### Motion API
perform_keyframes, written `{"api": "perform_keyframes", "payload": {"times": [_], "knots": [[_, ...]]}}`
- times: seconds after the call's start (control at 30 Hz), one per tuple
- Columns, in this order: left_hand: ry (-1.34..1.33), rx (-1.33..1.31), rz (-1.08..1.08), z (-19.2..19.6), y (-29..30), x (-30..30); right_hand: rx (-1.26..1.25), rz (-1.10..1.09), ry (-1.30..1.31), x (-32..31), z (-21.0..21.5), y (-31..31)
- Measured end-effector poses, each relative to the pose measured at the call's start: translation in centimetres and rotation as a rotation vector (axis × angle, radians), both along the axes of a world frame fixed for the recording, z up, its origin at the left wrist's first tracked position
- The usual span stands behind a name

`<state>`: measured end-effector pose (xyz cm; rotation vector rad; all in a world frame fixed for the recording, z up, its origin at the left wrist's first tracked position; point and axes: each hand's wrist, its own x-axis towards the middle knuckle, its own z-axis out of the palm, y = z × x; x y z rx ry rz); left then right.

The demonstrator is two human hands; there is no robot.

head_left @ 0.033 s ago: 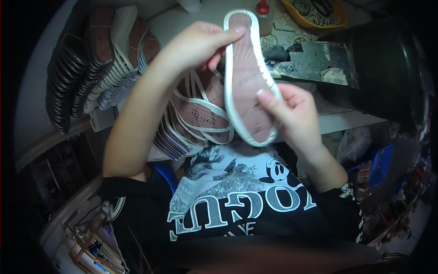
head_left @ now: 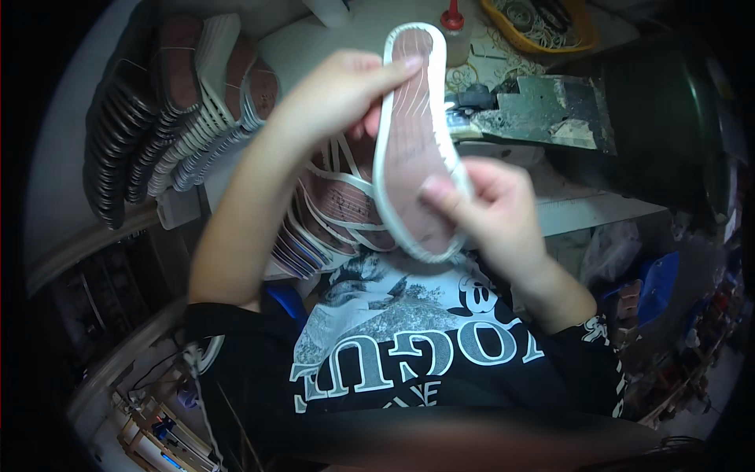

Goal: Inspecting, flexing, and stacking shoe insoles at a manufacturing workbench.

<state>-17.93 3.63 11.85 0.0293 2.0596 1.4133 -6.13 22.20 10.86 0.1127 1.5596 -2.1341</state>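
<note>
A pinkish-brown shoe insole (head_left: pixel 409 145) with a white edge is held up between my two hands, its narrow end away from me. My left hand (head_left: pixel 346 90) pinches the narrow end, thumb on top and fingers beneath. Closed around the right edge of the broad end is my right hand (head_left: pixel 491 204), its thumb pressed on the face. Light thread-like lines cross the upper part of the insole. Just left of it, partly covered by it and my left arm, lies a pile of similar white-edged insoles (head_left: pixel 346 203).
Rows of stacked dark soles (head_left: pixel 118 153) and pale soles (head_left: pixel 185 130) stand at the left. A green, worn machine (head_left: pixel 543 114) occupies the right of the white table (head_left: pixel 605 208). Behind are a red-capped bottle (head_left: pixel 454 39) and a yellow basket (head_left: pixel 515 38) holding pale bands.
The insole has shifted slightly toward me, its broad end swinging left. Both hands have moved with it and keep their hold.
</note>
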Motion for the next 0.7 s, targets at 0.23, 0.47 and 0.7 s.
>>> {"api": "perform_keyframes", "payload": {"times": [0.23, 0.47, 0.7], "knots": [[-0.006, 0.716, 0.277, -1.5, -1.7, 7.3, 0.243, 0.100, 0.769, 1.8, 0.0, -3.0], [-0.001, 0.662, 0.318, 0.3, -1.0, 10.8, 0.267, 0.232, 0.872, 1.2, 1.2, -4.5], [-0.121, 1.080, 0.199, -2.3, -3.1, 11.9, 0.247, 0.309, 0.913, 1.7, 1.2, -6.0]]}}
